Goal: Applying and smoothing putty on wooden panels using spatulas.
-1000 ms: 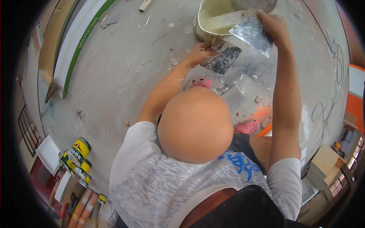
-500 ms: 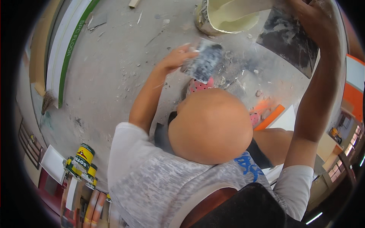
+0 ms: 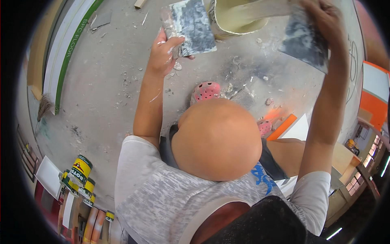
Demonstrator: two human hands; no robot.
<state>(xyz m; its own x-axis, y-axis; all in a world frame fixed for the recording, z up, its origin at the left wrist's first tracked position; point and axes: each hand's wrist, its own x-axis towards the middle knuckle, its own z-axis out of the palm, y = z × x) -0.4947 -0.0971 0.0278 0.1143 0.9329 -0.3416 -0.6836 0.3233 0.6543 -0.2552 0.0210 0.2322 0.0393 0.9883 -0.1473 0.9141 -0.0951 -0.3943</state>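
My left hand grips a flat rectangular scraper, its thumb laid over one edge. The dark face of that scraper is smeared white. Just right of it stands a bucket with pale yellow-cream paste inside. A long pale paddle-like piece leans from the bucket toward my right hand. At the upper right, my right hand closes at the edge of a second dark scraper streaked with white. Whether those fingers also touch the pale piece cannot be made out.
Grey floor carries flakes and smears of paste. Pink perforated clogs show below, near an orange-edged panel. Along the left lie a long white-and-green board and a brush-like broom head. Several yellow-and-green cans stand lower left.
My left hand has raised its scraper up and to the left, beside the bucket. My right hand has shifted slightly left, and its dark scraper has tilted.
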